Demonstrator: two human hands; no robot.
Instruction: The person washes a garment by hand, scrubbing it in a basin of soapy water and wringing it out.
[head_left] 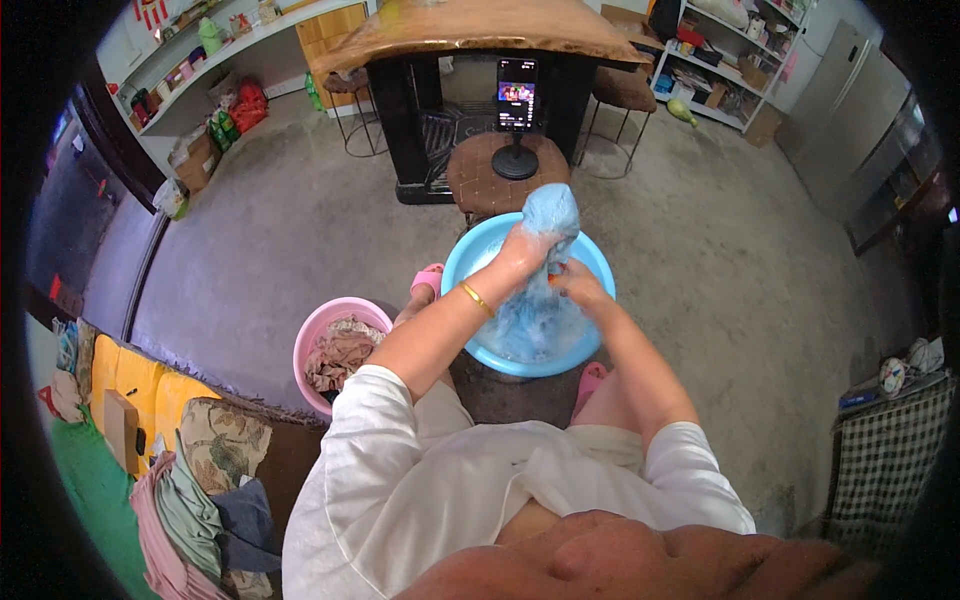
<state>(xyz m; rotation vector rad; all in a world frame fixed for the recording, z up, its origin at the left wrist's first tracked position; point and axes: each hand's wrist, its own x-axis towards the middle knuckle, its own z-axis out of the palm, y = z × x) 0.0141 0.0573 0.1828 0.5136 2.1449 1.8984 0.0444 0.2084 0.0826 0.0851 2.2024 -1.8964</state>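
A wet light-blue cloth point(552, 212) is bunched up above a blue basin point(598, 262); its lower part trails down into sudsy water. My left hand point(524, 252) is closed round the cloth, and a gold bracelet circles that wrist. Close by on the right, over the water, my right hand point(582, 286) has its fingers curled against the hanging cloth. A small patch of orange shows at those fingertips, too little to tell what it is. More pale blue fabric point(530, 325) lies soaking in the foam below.
A pink tub point(300, 352) with brownish clothes stands left of the basin. Just beyond the basin, a brown stool point(470, 180) bears a phone point(517, 95) on a stand. A wooden-topped table point(480, 30) rises behind it. Clothes lie over a sofa point(120, 375) at the left.
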